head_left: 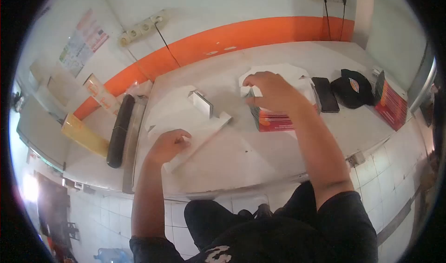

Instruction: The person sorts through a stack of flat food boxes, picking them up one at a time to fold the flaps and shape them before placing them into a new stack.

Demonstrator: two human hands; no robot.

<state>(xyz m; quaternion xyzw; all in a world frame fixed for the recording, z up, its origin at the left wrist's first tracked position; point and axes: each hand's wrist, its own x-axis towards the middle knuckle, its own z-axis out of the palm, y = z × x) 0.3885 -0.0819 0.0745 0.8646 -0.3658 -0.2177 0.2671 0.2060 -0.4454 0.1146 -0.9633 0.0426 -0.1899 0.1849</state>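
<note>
My left hand (pixel 171 145) is closed at the near edge of a white folded sheet (pixel 172 109) lying on the white table (pixel 227 170); its fingers pinch something too small to make out. A small upright piece with a grey face (pixel 203 105) stands on that sheet. To the right, my right hand (pixel 271 91) reaches over a stack of red printed cards (pixel 274 123) with white sheets (pixel 297 72) on and behind it. Its fingers curl down at the stack's left side, and what they hold is partly hidden.
Right of the stack lie a black phone (pixel 326 94), a black cap (pixel 352 89) and another red stack (pixel 392 106). At the left are a dark roll (pixel 121 130), a yellow roll (pixel 85 135) and a printed roll (pixel 101 94). Power strips hang on the wall.
</note>
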